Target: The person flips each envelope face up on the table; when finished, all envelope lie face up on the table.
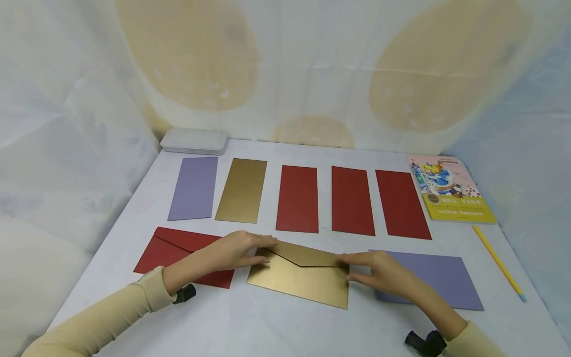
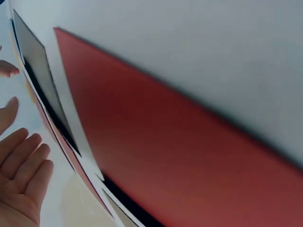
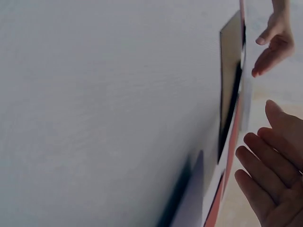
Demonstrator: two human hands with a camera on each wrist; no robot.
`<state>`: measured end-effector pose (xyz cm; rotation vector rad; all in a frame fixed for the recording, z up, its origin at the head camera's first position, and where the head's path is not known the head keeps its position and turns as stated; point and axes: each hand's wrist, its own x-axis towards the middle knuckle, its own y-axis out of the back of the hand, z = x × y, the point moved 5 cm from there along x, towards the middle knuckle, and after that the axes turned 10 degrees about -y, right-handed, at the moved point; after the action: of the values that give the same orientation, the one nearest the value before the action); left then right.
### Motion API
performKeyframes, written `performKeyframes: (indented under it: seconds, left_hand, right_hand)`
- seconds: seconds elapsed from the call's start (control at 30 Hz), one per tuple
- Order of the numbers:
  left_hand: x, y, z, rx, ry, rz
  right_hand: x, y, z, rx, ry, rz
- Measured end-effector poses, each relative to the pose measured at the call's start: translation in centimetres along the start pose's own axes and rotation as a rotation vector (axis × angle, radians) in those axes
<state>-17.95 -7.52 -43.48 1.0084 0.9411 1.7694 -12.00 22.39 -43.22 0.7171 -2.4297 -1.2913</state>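
A gold envelope, its pointed flap along the far side, lies in front of the person at a slight slant. At its left end is the left hand, fingers extended over the upper corner and thumb beside the edge. The right hand reaches to the opposite end, fingertips at the flap's right corner. Both wrist views show relaxed, spread fingers, the left palm and the right palm facing inward. Under the left forearm lies a red envelope, partly covered. A purple envelope sits beneath the right wrist, also partly hidden.
Behind runs a row of upright envelopes: purple, gold and three red ones, the middle red envelope among them. A white case stands back left. On the right are an illustrated book and a yellow pencil.
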Motion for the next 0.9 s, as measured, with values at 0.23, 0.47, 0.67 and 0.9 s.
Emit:
performKeyframes:
  seconds: [0.23,0.47,0.67,0.9]
  left_hand:
    - [1.8,0.3,1.0,-0.046,-0.153,0.06]
    - [4.6,-0.1,1.6,-0.045,-0.208,0.007]
    - [8.0,-0.8,2.9,0.01,-0.286,-0.08]
    - [11.6,-1.9,4.4,0.046,-0.34,-0.231]
  right_hand:
    - [-1.0,1.0,0.7,0.021,-0.085,0.037]
    - [-2.3,1.5,1.3,0.023,-0.171,0.062]
    - [-4.4,2.1,1.8,0.014,-0.201,0.158]
    - [-7.5,3.0,3.1,0.03,-0.326,0.221]
